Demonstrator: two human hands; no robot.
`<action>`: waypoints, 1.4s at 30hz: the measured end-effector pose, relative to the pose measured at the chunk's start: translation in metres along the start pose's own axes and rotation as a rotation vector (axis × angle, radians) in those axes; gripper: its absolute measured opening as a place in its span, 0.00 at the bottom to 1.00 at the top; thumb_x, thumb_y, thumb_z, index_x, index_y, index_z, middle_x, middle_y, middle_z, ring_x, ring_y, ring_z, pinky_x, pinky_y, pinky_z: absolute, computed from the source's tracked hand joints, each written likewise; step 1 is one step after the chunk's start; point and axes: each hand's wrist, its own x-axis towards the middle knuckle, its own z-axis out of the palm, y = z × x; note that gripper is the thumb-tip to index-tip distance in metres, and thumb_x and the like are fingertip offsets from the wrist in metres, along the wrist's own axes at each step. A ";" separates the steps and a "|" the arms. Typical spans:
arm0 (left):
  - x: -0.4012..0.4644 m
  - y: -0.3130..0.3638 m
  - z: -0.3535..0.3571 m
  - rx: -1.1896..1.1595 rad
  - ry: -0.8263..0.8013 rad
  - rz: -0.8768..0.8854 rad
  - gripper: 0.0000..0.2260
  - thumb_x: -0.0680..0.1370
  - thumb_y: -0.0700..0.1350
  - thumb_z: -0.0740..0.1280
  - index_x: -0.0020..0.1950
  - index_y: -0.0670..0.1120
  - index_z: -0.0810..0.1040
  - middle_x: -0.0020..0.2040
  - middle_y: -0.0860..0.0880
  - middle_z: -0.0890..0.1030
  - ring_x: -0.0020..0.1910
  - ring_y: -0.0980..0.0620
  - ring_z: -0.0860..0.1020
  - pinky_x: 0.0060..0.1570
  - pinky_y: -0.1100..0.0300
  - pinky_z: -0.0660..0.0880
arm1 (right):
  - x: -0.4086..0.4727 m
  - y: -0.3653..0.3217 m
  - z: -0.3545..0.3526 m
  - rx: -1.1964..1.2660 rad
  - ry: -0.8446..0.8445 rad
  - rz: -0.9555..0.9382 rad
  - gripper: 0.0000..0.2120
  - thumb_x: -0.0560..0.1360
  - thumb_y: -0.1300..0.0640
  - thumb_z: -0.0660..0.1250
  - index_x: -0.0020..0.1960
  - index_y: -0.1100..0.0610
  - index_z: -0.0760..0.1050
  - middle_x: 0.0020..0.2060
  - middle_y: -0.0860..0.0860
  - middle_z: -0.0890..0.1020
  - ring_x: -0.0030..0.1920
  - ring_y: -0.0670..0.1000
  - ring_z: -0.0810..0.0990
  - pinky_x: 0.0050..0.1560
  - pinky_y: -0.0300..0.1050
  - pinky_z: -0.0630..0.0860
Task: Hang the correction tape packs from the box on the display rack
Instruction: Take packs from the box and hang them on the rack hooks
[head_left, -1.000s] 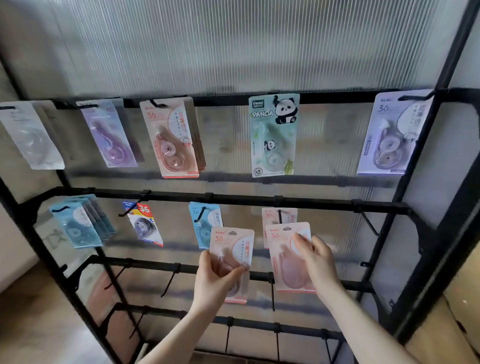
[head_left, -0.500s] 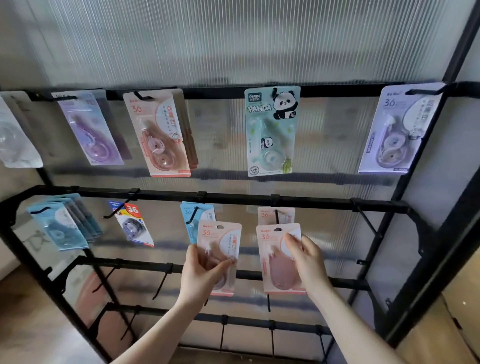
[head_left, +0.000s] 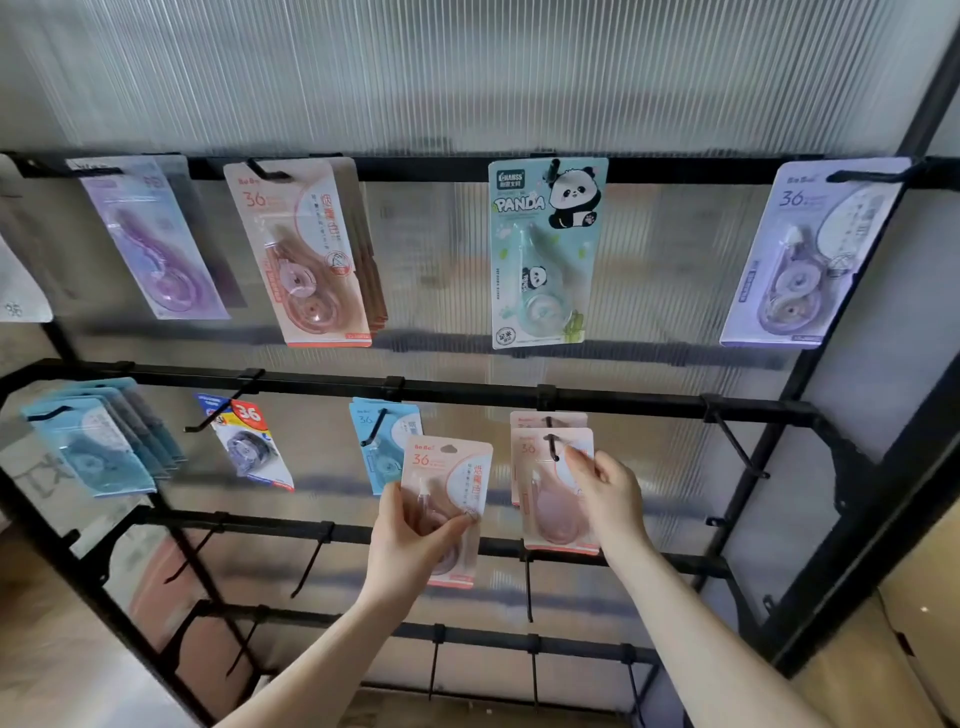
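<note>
On hook (head_left: 551, 448), pink pack (head_left: 545, 499) (right-held)

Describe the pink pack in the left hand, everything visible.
The pink pack is a flat card with a clear blister over a pinkish tape dispenser, a red "36" at top left and a hang hole at the top edge. It is upright, slightly tilted, in front of the rack's second row, on no hook. The left hand grips its lower half, thumb across the front.

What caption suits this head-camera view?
Right hand slips a pink pack onto a rack hook; left hand holds another pack.
</note>
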 end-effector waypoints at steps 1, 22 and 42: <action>0.000 0.000 -0.001 0.007 0.011 0.002 0.21 0.67 0.41 0.78 0.48 0.42 0.67 0.44 0.49 0.77 0.43 0.54 0.78 0.35 0.65 0.77 | 0.002 0.000 0.000 -0.023 0.001 -0.009 0.12 0.78 0.54 0.65 0.37 0.56 0.73 0.32 0.50 0.76 0.35 0.48 0.71 0.33 0.41 0.64; -0.008 0.028 0.021 -0.045 -0.058 0.088 0.23 0.66 0.45 0.79 0.47 0.42 0.66 0.48 0.36 0.75 0.43 0.47 0.76 0.44 0.45 0.80 | -0.001 0.003 -0.055 -0.601 0.142 -0.172 0.09 0.78 0.52 0.62 0.50 0.56 0.77 0.43 0.50 0.80 0.41 0.51 0.76 0.31 0.39 0.66; -0.029 0.031 0.079 -0.023 -0.140 -0.014 0.22 0.68 0.47 0.78 0.49 0.42 0.67 0.43 0.49 0.79 0.43 0.52 0.80 0.44 0.54 0.81 | -0.025 0.027 -0.110 -0.894 0.163 -0.165 0.08 0.79 0.53 0.61 0.55 0.55 0.76 0.43 0.44 0.73 0.41 0.45 0.72 0.32 0.33 0.63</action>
